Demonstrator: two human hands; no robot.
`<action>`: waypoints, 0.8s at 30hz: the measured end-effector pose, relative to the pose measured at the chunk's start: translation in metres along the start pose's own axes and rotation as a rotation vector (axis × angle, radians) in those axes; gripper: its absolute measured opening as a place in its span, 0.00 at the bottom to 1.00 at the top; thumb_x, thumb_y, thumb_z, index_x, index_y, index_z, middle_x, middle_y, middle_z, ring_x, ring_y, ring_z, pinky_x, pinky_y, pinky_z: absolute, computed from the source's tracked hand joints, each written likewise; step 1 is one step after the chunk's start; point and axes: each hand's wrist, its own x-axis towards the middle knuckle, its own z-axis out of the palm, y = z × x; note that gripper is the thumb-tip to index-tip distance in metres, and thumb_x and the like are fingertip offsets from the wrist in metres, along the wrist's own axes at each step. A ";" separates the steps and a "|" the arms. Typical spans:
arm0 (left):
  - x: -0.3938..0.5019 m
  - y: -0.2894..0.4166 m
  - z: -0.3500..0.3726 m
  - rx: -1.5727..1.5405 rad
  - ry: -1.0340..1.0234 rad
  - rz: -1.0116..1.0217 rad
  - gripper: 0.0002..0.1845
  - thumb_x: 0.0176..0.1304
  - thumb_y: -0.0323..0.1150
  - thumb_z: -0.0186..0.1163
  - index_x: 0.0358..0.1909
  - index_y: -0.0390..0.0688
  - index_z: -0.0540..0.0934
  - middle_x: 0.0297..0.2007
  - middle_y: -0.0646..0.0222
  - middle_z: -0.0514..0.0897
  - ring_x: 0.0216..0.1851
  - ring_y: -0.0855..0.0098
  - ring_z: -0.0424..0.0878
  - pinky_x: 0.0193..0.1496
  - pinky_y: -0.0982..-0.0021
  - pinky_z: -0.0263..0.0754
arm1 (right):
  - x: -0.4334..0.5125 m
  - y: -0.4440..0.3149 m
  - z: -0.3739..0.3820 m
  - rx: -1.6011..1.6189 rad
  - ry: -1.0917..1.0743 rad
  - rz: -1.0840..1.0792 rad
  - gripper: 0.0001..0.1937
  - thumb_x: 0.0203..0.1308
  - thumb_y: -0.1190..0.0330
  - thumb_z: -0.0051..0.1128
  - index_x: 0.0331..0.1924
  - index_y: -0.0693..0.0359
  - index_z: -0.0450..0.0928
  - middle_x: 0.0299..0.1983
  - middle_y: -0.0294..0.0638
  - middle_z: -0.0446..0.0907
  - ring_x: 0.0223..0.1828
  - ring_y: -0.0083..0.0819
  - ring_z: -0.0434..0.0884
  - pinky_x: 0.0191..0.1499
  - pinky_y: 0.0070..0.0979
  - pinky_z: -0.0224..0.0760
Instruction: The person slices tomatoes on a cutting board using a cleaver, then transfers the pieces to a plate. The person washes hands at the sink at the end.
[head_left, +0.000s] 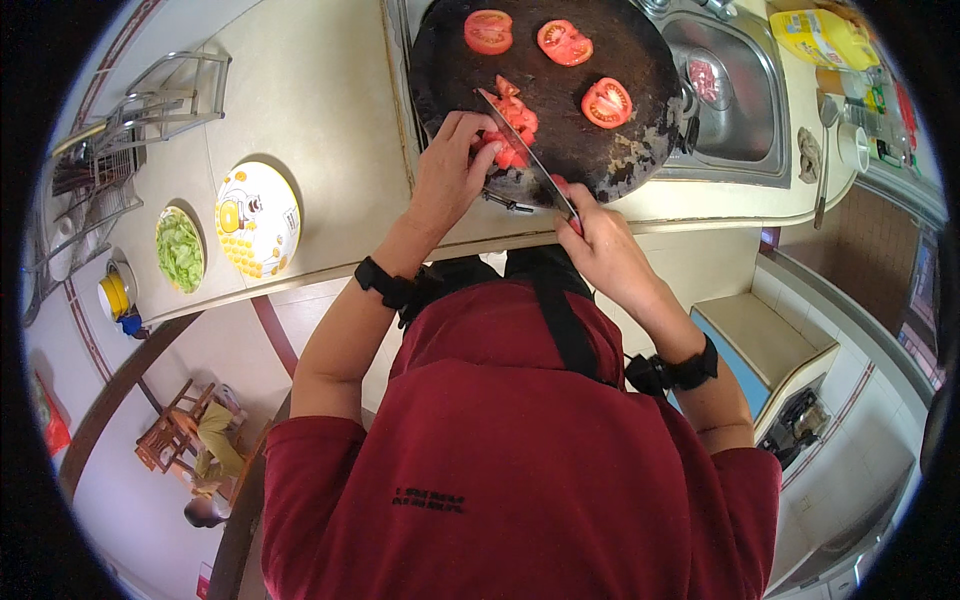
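Observation:
My right hand (604, 236) grips a kitchen knife (523, 150) by its handle, which shows a bit of red. Its blade slants up and left across a small heap of cut tomato pieces (519, 116). On the blade's left side, my left hand (450, 165) holds the near part of the heap between thumb and fingers. All of this is on a dark, worn round chopping board (450, 82). Three cut tomato halves lie further off on the board: one tomato half (488, 32) at the left, another tomato half (565, 43) in the middle, a third tomato half (607, 103) at the right.
Right of the board is a steel sink (750, 142) containing a bowl of raw meat (703, 81). A yellow bottle (821, 37) and a long-handled utensil (823, 150) are beyond it. To the left are a patterned plate (259, 221), chopped greens (180, 251) and a metal rack (180, 97).

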 end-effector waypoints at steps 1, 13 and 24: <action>0.000 -0.001 0.000 -0.006 0.000 -0.013 0.11 0.70 0.30 0.66 0.50 0.40 0.80 0.46 0.62 0.81 0.39 0.66 0.83 0.38 0.69 0.80 | 0.012 0.001 0.004 0.001 0.005 -0.014 0.17 0.69 0.73 0.54 0.59 0.71 0.72 0.31 0.66 0.82 0.40 0.65 0.84 0.44 0.52 0.76; -0.006 -0.002 -0.004 -0.006 0.031 -0.071 0.10 0.69 0.27 0.65 0.49 0.39 0.79 0.45 0.60 0.80 0.41 0.64 0.85 0.39 0.66 0.82 | 0.043 -0.020 -0.013 0.023 0.011 -0.073 0.19 0.69 0.69 0.55 0.60 0.68 0.73 0.31 0.64 0.82 0.38 0.65 0.84 0.43 0.50 0.75; -0.007 -0.005 0.000 0.034 0.047 0.019 0.08 0.67 0.27 0.67 0.45 0.40 0.80 0.40 0.61 0.81 0.38 0.60 0.86 0.39 0.63 0.79 | -0.011 -0.005 -0.003 -0.005 -0.038 0.026 0.20 0.67 0.74 0.53 0.62 0.70 0.71 0.31 0.67 0.81 0.40 0.66 0.84 0.46 0.51 0.75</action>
